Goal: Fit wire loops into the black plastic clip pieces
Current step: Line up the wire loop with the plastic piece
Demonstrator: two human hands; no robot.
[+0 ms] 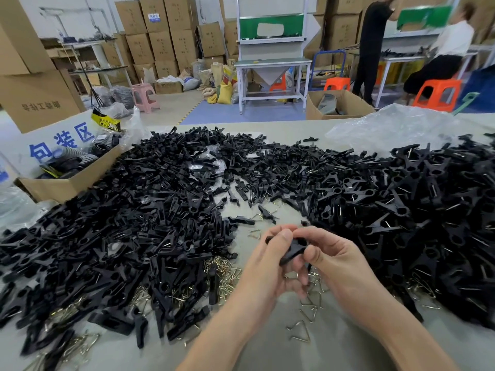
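Cartons lined the warehouse behind a pale worktable (348, 352). Just above its near edge, one black clip piece (293, 250) was held between both hands, which were brought together. The left hand (265, 266) pinched it with thumb on top, and the right hand (340, 258) curled round its other end. Whether a wire was already seated in it could not be told.

The piece looked light, rigid and smooth, probably best gripped by its flat arms so the hinge end stayed clear. Loose wire loops (302, 332) lay beneath the wrists; thin and springy, they would likely need pinching at a corner. A heap of bare clip pieces (134, 210) spread left, and a pile of wired clips (415, 199) spread right, with a cardboard box (69, 180) beyond.
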